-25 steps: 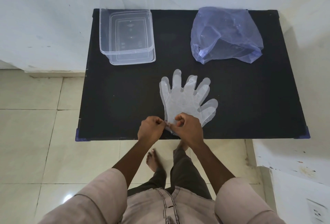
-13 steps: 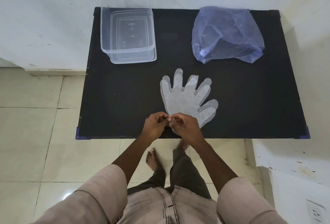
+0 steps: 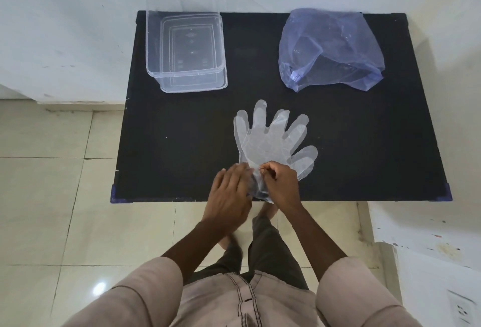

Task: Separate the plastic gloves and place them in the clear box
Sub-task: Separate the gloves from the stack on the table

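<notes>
A stack of thin clear plastic gloves [image 3: 270, 139] lies flat on the black table [image 3: 182, 144], fingers pointing away from me, near the front edge. My right hand [image 3: 279, 183] pinches the cuff of the gloves between thumb and fingers. Just left of it, my left hand [image 3: 230, 191] has its fingers spread and rests against the cuff's left side; I cannot tell whether it grips a layer. The clear box [image 3: 184, 45] stands open at the back left of the table, with nothing visible inside.
A crumpled blue plastic bag [image 3: 330, 48] lies at the back right of the table. The table backs onto a white wall [image 3: 78, 27]. Tiled floor [image 3: 52, 196] shows to the left and in front, where my feet stand.
My left hand has changed from a closed pinch at the cuff to spread fingers. The right hand keeps its pinch. The gloves' cuff is lifted and bunched slightly.
</notes>
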`<state>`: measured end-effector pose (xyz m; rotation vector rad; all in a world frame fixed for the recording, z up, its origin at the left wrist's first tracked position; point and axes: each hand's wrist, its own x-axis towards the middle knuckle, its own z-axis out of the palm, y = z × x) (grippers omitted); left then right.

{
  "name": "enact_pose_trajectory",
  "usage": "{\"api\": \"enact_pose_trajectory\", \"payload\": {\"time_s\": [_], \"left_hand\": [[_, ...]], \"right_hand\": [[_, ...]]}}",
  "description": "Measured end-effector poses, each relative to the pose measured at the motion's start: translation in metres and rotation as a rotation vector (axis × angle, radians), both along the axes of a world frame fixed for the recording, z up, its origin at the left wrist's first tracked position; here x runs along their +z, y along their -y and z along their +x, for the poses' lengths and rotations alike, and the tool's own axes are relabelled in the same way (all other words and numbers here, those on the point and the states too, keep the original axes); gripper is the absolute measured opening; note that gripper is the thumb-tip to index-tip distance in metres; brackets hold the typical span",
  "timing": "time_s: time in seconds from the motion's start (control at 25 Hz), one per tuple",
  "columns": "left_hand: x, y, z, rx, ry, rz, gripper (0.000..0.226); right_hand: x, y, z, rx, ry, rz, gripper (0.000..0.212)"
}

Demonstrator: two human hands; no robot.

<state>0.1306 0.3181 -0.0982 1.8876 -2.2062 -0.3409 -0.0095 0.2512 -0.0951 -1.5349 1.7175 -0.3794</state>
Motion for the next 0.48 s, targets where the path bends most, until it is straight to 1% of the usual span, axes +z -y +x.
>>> {"api": "enact_pose_trajectory", "payload": {"time_s": [0.04, 0.08, 0.28, 0.4, 0.48], "left_hand": [[-0.006, -0.005, -0.002, -0.065, 0.041, 0.034, 0.068], [-0.013, -0.009, -0.002, -0.088, 0.072, 0.099, 0.072], [-0.033, -0.022, 0.001, -0.062, 0.125, 0.354, 0.080], [-0.031, -0.020, -0.001, -0.049, 0.144, 0.409, 0.085], [-0.027, -0.019, -0.002, -0.077, 0.192, 0.427, 0.084]], "right_hand": [[0.000, -0.001, 0.000, -0.002, 0.001, 0.004, 0.029], [0.000, -0.001, 0.000, 0.003, -0.005, 0.002, 0.029], [0.000, -0.003, -0.003, 0.055, -0.024, -0.003, 0.029], [0.007, 0.000, -0.005, 0.044, -0.042, -0.038, 0.028], [0.016, 0.006, -0.009, 0.039, -0.036, -0.086, 0.026]]}}
